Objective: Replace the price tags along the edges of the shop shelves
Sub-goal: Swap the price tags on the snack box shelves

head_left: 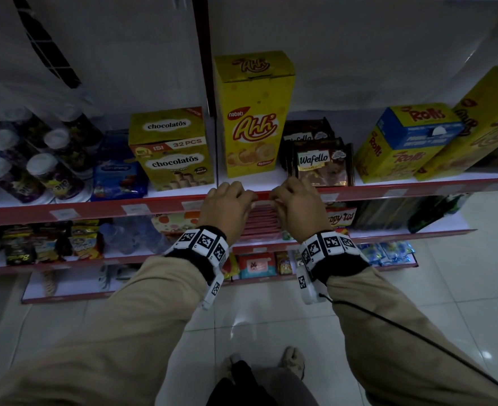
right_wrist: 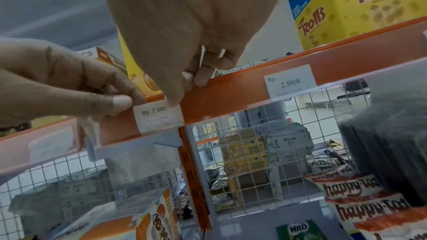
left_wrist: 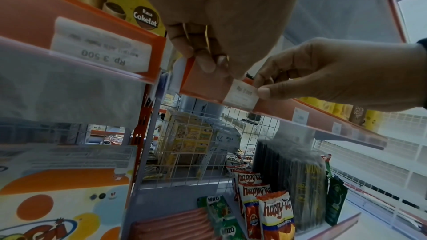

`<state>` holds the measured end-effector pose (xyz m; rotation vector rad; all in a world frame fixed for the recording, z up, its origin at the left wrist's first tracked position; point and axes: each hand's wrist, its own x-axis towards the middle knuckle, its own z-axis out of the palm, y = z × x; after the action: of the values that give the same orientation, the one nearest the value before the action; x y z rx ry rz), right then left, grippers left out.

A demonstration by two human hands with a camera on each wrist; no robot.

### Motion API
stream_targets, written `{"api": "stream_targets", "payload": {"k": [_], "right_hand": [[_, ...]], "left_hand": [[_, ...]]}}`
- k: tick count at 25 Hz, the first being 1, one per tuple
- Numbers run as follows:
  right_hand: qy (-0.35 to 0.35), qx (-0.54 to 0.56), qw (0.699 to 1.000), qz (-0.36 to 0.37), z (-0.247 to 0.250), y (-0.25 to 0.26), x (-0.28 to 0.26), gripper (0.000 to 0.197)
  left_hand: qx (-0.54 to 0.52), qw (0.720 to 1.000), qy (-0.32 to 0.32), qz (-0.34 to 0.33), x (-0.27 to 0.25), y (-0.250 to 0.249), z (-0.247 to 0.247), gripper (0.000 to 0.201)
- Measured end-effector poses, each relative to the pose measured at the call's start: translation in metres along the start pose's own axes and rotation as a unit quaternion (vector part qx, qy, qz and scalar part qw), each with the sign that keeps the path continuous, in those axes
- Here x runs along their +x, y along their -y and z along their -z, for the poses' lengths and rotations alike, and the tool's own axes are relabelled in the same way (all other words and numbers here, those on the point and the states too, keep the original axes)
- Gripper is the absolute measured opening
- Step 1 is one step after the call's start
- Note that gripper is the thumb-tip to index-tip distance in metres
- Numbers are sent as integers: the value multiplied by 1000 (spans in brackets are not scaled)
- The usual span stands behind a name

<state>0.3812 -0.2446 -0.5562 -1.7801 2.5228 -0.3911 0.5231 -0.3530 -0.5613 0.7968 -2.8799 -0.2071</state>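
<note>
A small white price tag [right_wrist: 159, 118] reading "Rp 2.000" lies against the orange shelf rail [right_wrist: 231, 94], below the yellow Ahh box [head_left: 253, 121]. My left hand [right_wrist: 124, 101] pinches the tag's left end, thumb on its face. My right hand [right_wrist: 184, 87] holds the right end, thumb on the tag's upper corner and fingers hooked over the top of the rail. In the left wrist view the right hand [left_wrist: 261, 88] pinches the tag [left_wrist: 241, 94] while the left hand [left_wrist: 215, 65] grips the rail beside it. From the head view both hands [head_left: 242, 197] [head_left: 280, 197] hide the tag.
Other tags sit in the rail: "2.000" [right_wrist: 290, 81] to the right, "Rp 3 500" [left_wrist: 101, 48] to the left. Chocolatos box [head_left: 171, 148], Wafello packs [head_left: 324, 162] and Rolls box [head_left: 403, 142] stand on the shelf. Happy-tos bags [left_wrist: 275, 213] fill the shelf below; tiled floor behind me.
</note>
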Motion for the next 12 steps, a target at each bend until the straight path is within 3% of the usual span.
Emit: {"api": "stream_targets", "payload": {"k": [5,12], "right_hand": [[-20,4,1000,14,-3,-3,1,17],[-59,87,994,0,-5,-6,0,13]], "left_hand": [[11,1000,1,10,2,-1,0,25],[-7,997,-78,19,-6,-2,6,8]]}}
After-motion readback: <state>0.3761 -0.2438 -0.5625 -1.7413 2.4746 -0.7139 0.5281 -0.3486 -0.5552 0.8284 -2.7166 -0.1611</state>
